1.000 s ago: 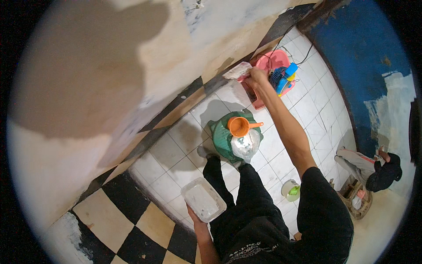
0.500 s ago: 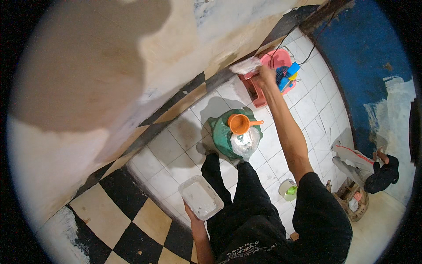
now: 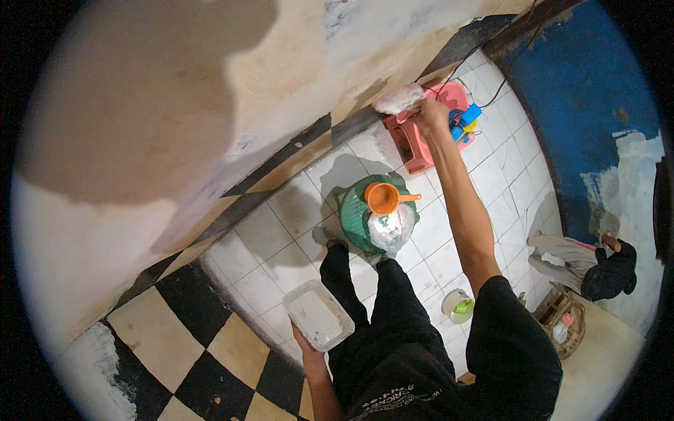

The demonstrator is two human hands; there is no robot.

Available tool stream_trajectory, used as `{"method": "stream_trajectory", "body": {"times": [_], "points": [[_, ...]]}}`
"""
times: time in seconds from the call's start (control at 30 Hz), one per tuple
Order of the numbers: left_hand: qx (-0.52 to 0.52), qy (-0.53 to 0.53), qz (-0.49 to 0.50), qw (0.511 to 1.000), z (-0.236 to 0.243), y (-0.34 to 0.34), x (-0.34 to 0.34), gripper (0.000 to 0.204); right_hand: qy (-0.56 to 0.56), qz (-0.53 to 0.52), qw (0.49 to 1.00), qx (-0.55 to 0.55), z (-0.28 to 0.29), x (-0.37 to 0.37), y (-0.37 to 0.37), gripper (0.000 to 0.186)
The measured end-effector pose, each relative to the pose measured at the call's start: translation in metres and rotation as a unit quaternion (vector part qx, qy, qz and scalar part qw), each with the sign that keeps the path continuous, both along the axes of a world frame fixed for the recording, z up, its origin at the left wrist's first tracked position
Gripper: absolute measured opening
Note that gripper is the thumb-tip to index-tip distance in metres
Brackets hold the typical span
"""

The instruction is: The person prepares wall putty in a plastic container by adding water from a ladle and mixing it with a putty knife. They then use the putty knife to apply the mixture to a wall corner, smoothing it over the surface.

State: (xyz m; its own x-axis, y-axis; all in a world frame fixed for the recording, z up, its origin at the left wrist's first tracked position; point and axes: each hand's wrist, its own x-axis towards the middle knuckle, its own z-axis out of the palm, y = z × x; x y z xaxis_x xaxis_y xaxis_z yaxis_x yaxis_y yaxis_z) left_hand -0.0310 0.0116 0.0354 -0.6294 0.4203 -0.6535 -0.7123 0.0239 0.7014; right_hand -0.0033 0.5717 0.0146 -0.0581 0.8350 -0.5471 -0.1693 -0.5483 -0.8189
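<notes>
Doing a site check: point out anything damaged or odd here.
The wall looks patchy and worn, with uneven blotches above its black band. The right hand presses a white roller there; the left hand holds a white tray.

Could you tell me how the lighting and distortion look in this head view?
Head view: strong fisheye bends the wall edges and tile lines; a big soft shadow covers the upper wall; the right hand and roller are slightly soft; corners are black.

Black short-sleeved shirt with pale print, black trousers, bare forearms.
</notes>
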Motion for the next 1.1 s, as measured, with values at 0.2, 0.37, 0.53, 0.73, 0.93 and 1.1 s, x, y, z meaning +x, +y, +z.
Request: {"method": "stream_trajectory", "body": {"times": [0.2,0.37,0.53,0.73,0.93,1.1], "points": [[-0.007,-0.066,0.016,0.998,0.000,0.013,-0.006,0.060,0.154,-0.031,0.987,0.039,-0.056,-0.051,0.043,0.019],[0.017,-0.107,0.045,0.993,-0.014,-0.015,-0.002,0.060,0.201,0.008,0.979,0.035,0.006,-0.028,0.000,0.019],[0.052,-0.196,0.115,0.973,-0.030,-0.016,-0.004,0.055,0.164,-0.028,0.984,-0.066,-0.049,-0.016,-0.022,0.023],[0.023,-0.137,0.076,0.987,-0.013,0.001,-0.015,0.055,0.135,-0.075,0.987,-0.048,-0.096,-0.076,0.029,0.019],[0.026,-0.184,0.134,0.973,-0.029,-0.030,-0.004,0.055,0.256,-0.037,0.966,-0.026,-0.031,-0.043,-0.019,0.020],[0.030,-0.208,0.144,0.967,-0.025,-0.018,-0.002,0.056,0.145,-0.057,0.987,-0.051,-0.046,-0.017,-0.018,0.023]]}}
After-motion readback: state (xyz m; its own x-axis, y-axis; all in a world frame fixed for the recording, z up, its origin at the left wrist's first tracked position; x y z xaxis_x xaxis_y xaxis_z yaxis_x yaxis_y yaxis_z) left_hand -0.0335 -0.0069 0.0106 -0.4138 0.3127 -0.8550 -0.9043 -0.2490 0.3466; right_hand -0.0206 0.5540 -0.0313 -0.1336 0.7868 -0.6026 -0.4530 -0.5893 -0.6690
